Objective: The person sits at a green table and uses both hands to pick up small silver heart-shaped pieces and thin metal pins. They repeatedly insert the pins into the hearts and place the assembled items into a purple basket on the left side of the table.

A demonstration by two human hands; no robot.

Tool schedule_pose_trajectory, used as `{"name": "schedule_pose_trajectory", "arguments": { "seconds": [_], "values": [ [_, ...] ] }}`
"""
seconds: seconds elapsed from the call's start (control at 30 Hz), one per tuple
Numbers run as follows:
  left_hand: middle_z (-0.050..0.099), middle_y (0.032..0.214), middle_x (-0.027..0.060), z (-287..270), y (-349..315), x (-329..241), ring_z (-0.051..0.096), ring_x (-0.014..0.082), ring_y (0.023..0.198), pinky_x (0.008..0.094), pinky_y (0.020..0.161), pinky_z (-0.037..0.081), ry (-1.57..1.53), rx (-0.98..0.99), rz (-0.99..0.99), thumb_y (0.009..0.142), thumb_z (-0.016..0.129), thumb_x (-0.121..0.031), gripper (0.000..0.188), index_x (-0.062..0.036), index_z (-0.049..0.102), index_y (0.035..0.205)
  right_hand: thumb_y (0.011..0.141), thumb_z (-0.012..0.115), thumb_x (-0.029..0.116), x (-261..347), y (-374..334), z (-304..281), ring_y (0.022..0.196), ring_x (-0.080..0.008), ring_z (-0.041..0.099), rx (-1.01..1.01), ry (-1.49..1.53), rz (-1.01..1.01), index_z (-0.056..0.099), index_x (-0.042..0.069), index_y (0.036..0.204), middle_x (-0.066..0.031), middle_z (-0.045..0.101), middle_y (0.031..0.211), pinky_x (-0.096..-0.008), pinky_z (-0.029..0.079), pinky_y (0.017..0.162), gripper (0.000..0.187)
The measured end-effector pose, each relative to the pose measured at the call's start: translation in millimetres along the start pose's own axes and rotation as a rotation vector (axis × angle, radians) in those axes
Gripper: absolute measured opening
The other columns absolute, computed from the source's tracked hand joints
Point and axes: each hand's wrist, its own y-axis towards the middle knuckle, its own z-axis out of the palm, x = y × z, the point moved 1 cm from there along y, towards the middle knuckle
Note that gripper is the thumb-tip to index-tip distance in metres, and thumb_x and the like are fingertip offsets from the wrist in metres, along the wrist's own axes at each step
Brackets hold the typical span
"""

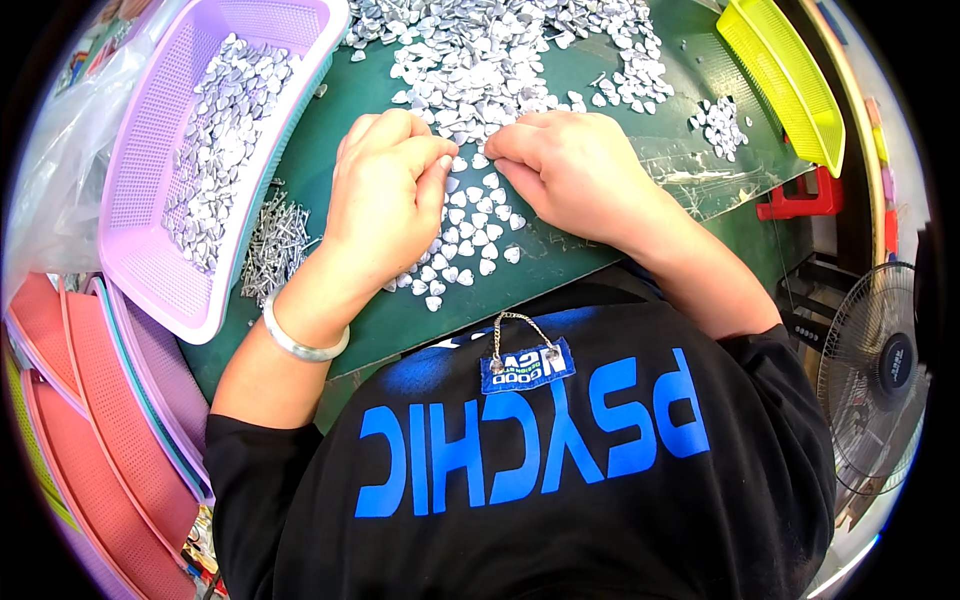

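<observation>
My left hand (pixel 390 190), with a silver bangle (pixel 303 335) at the wrist, rests low over the green table (pixel 340 110). Its thumb and forefinger are pinched together beside a small silver heart-shaped piece (pixel 459 164). Opposite it, my right hand (pixel 570 165) has its fingertips closed next to another silver heart (pixel 480 161). What either pinch holds, if anything, is too small to make out. Nearer to me, between the hands, lie loose silver hearts (pixel 467 230) spread singly. Beyond the fingertips is a large heap of the hearts (pixel 470 80).
A purple basket (pixel 130 215) holding more pieces stands on the left, beside a pile of thin metal pins (pixel 278 235). At the far right are a yellow-green basket (pixel 790 80) and a small cluster of hearts (pixel 720 128). Stacked baskets (pixel 100 450) and a fan (pixel 880 375) flank me.
</observation>
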Motion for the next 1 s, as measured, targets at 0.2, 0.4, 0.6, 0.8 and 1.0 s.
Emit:
{"name": "schedule_pose_trajectory", "arguments": {
  "seconds": [0.2,0.4,0.6,0.8,1.0],
  "values": [
    [0.061,0.088,0.0089,-3,-2,3,0.057,0.0262,0.086,0.0355,0.079,0.047,-0.016,-0.003,-0.009,0.079,0.065,0.002,0.014,-0.0019,0.071,0.091,0.082,0.060,0.012,1,-1,-1,0.075,-0.0301,0.066,-0.005,0.017,-0.012,0.064,0.009,0.079,-0.0082,0.065,0.074,-0.0425,0.053,0.062,0.005],
    [0.061,0.089,0.0089,-5,-3,1,0.057,0.0265,0.088,0.0358,0.080,0.047,-0.025,0.014,-0.011,0.078,0.063,0.005,0.019,-0.0021,0.072,0.092,0.081,0.061,0.012,-1,-2,4,0.076,-0.0301,0.066,0.019,0.008,-0.025,0.064,0.009,0.079,-0.0081,0.066,0.076,-0.0421,0.053,0.062,0.005],
    [0.061,0.089,0.0085,-6,-3,0,0.057,0.0268,0.089,0.0354,0.080,0.047,-0.015,0.039,0.044,0.074,0.059,0.008,0.025,-0.0033,0.073,0.092,0.081,0.061,0.012,1,-2,-5,0.077,-0.0297,0.066,-0.059,0.041,-0.027,0.066,0.010,0.083,-0.0071,0.066,0.078,-0.0408,0.053,0.064,0.005],
    [0.061,0.089,0.0087,-6,-3,2,0.057,0.0271,0.088,0.0360,0.080,0.046,-0.025,0.047,0.047,0.072,0.056,0.010,0.026,-0.0032,0.072,0.087,0.081,0.063,0.012,-5,-9,-11,0.078,-0.0292,0.066,-0.054,0.043,0.013,0.066,0.010,0.083,-0.0066,0.066,0.079,-0.0402,0.052,0.064,0.004],
    [0.061,0.090,0.0100,-6,-3,1,0.057,0.0285,0.089,0.0370,0.081,0.047,-0.024,0.038,0.051,0.070,0.052,0.011,0.029,-0.0023,0.070,0.089,0.081,0.063,0.012,-3,-8,-10,0.078,-0.0292,0.065,-0.042,0.048,-0.001,0.065,0.010,0.083,-0.0067,0.066,0.079,-0.0405,0.052,0.065,0.004]
  ]
}}
